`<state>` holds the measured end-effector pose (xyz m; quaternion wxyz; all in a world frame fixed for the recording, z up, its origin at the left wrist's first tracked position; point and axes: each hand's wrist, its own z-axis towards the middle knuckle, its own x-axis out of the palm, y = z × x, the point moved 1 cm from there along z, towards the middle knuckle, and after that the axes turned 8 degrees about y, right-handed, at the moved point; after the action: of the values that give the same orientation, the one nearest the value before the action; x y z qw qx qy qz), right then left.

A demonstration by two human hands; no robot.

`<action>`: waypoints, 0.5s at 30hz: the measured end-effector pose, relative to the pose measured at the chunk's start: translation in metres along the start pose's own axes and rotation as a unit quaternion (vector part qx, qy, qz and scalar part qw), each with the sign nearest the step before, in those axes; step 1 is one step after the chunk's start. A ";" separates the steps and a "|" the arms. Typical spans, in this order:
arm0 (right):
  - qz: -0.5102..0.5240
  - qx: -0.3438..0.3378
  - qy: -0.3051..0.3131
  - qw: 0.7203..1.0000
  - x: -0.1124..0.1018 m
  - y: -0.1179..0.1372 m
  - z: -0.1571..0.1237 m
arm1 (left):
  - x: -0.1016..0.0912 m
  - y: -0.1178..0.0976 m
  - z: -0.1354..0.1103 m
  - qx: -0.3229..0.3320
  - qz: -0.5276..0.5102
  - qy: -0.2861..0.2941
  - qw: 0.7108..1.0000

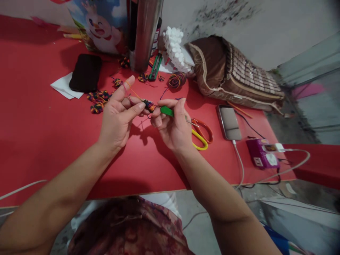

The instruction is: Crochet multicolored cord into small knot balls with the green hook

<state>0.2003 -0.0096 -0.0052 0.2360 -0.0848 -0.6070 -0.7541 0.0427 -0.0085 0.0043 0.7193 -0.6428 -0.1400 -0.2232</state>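
Between thumb and fingers, my left hand (117, 115) pinches a small multicoloured crochet piece (149, 105). Orange and dark yarn (135, 92) runs over its raised forefinger. My right hand (174, 124) is closed round the green handle of a crochet hook (166, 111), whose tip reaches the piece; a thin metal end sticks out behind the hand. Left of my left hand lie several crocheted pieces (97, 101) in the same colours. Beyond my right hand sits a ball of multicoloured yarn (176, 80). Scissors (203, 131) with orange and yellow handles lie partly hidden by my right hand.
On the red table (53, 141) are a black phone (85, 72) on white paper, a steel flask (145, 35), a green cutter (155, 67) and a brown bag (233, 71). At the right, a charging phone (229, 122) lies near a purple power socket box (261, 153) with cables.
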 end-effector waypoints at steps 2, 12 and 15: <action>-0.001 0.006 -0.006 1.000 0.000 0.000 0.000 | 0.001 0.000 0.000 -0.007 -0.011 -0.003 1.000; -0.022 0.004 0.003 1.000 -0.001 0.002 0.001 | 0.002 0.000 0.002 0.014 -0.030 0.005 0.999; -0.018 -0.004 0.015 1.000 -0.002 0.001 0.001 | 0.002 -0.001 0.001 0.009 -0.011 0.006 1.000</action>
<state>0.2026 -0.0087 -0.0048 0.2311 -0.0637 -0.6021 -0.7616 0.0439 -0.0074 0.0063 0.7234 -0.6335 -0.1443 -0.2336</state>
